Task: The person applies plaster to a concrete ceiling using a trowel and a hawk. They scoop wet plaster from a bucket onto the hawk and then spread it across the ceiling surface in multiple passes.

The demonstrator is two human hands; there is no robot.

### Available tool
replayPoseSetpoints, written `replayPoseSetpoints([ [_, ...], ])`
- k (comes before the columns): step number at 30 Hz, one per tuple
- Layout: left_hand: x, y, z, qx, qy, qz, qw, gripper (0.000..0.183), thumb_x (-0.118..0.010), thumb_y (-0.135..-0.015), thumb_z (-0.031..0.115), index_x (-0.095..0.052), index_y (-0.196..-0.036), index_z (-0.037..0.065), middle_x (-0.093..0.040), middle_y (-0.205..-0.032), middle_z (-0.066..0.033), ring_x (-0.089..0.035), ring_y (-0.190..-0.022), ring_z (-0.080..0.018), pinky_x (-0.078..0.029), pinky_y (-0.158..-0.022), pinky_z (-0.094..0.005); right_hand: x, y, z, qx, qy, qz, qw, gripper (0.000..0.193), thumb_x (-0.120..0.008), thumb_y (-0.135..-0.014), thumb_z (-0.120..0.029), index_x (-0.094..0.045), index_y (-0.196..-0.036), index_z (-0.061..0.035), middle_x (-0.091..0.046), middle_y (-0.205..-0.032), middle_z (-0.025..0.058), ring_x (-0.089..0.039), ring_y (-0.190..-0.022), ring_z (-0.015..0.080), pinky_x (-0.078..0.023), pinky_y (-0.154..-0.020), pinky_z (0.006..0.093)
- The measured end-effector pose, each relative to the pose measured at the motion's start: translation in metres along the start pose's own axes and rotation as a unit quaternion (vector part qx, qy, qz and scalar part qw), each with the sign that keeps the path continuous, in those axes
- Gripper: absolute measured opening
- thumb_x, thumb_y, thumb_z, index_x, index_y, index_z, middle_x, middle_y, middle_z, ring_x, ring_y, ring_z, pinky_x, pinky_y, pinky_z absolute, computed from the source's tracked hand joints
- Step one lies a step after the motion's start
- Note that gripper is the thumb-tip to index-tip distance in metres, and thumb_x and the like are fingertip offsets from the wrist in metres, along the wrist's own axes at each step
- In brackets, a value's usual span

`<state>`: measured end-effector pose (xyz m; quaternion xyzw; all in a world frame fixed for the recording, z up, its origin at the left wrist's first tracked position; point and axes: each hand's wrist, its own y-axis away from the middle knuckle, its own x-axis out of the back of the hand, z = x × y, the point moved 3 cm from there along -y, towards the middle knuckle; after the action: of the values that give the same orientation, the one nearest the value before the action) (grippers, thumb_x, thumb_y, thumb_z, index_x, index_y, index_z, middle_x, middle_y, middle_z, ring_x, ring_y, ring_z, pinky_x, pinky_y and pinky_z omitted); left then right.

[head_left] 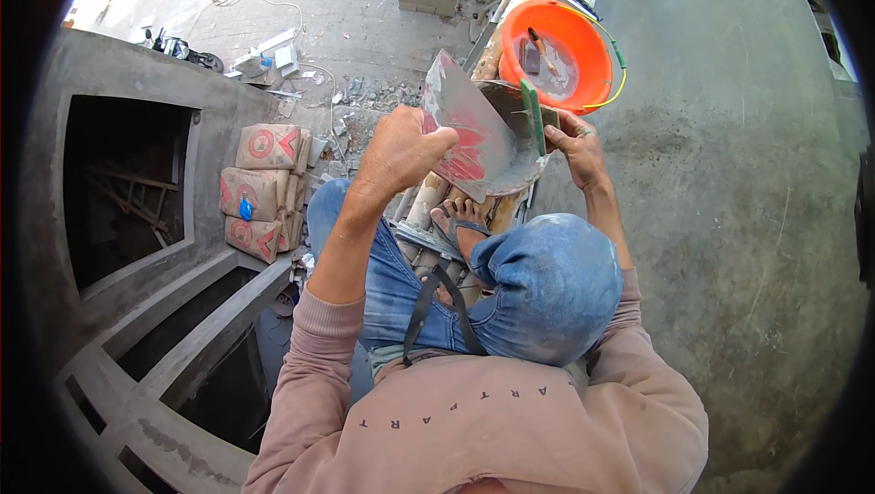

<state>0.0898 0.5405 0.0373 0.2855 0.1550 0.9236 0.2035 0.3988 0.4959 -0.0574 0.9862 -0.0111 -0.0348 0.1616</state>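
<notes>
The left hand (399, 149) is raised in front of the person's chest, the forearm rising from the lower middle of the view with the pink sleeve pushed back near the elbow, and its fingers are curled tight around the handle of a flat steel trowel (467, 126). The trowel blade tilts up and to the right, its pointed corner at the top, its face smeared with grey and reddish mortar. The right hand (576, 146) comes in from the right side, wrist bent, fingers and thumb closed on the edge of a board (519, 143) that carries wet grey mortar and has a green strip along one side. The lower edge of the trowel touches the board, so the two tools meet between the hands. Just beyond them, an orange bucket (558, 55) stands on the scaffold poles (421, 207), with water and a tool handle inside. The person's knee in blue jeans (547, 284) is bent up, and a foot in a sandal (458, 225) rests on the poles. Far below to the left lie stacked cement sacks (260, 189) beside a grey concrete wall (118, 66).
</notes>
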Motion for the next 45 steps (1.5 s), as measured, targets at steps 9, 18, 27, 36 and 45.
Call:
replayPoseSetpoints([
  [9, 0.004, -0.025, 0.034, 0.008, 0.101, -0.132, 0.986, 0.021, -0.065, -0.075, 0.017, -0.067, -0.07, -0.003, -0.061, -0.066, -0.005, -0.057, -0.062, -0.0126, -0.047, -0.059, -0.0292, -0.017, -0.002, -0.069, 0.118, -0.047, -0.046, 0.991, 0.04, -0.073, -0.088, -0.011, -0.062, -0.125, -0.0014, -0.068, -0.109, 0.0039, -0.061, -0.103, 0.0126, -0.048, -0.092, 0.0301],
  [18, 0.008, -0.039, 0.027, -0.029, 0.248, -0.17, 0.953, 0.017, -0.064, -0.073, 0.016, -0.06, -0.062, 0.004, -0.055, -0.062, -0.0013, -0.05, -0.057, -0.0103, -0.04, -0.055, -0.0261, -0.014, -0.007, -0.063, 0.158, 0.051, -0.031, 0.986, 0.038, -0.067, -0.086, 0.002, -0.065, -0.124, -0.0026, -0.067, -0.112, 0.0025, -0.063, -0.101, 0.0141, -0.051, -0.09, 0.0304],
  [27, 0.015, -0.035, 0.005, 0.002, 0.19, -0.105, 0.976, 0.019, -0.064, -0.072, 0.014, -0.059, -0.058, 0.004, -0.053, -0.058, -0.0007, -0.046, -0.054, -0.0084, -0.035, -0.049, -0.0264, -0.005, 0.041, -0.025, 0.283, 0.386, 0.153, 0.864, 0.042, -0.073, -0.079, 0.0, -0.067, -0.12, -0.0037, -0.07, -0.109, 0.0121, -0.069, -0.093, 0.0201, -0.055, -0.082, 0.0335],
  [36, 0.018, -0.02, -0.004, 0.018, 0.15, -0.056, 0.987, 0.023, -0.065, -0.074, 0.016, -0.058, -0.058, 0.0, -0.054, -0.059, -0.0005, -0.045, -0.054, -0.0082, -0.035, -0.049, -0.0285, -0.025, 0.016, 0.005, 0.259, 0.607, 0.087, 0.746, 0.011, -0.061, -0.081, -0.009, -0.067, -0.089, -0.004, -0.059, -0.084, 0.0102, -0.064, -0.089, 0.0288, -0.055, -0.072, 0.0428],
  [45, 0.075, 0.002, -0.056, 0.017, 0.361, 0.157, 0.919, 0.015, -0.061, -0.083, 0.017, -0.057, -0.071, 0.008, -0.05, -0.059, 0.0042, -0.036, -0.046, -0.0034, -0.027, -0.042, -0.0232, 0.029, 0.038, -0.034, 0.083, 0.697, 0.075, 0.708, 0.015, -0.058, -0.073, -0.007, -0.07, -0.079, 0.0002, -0.065, -0.09, 0.019, -0.066, -0.087, 0.0366, -0.054, -0.078, 0.0468],
])
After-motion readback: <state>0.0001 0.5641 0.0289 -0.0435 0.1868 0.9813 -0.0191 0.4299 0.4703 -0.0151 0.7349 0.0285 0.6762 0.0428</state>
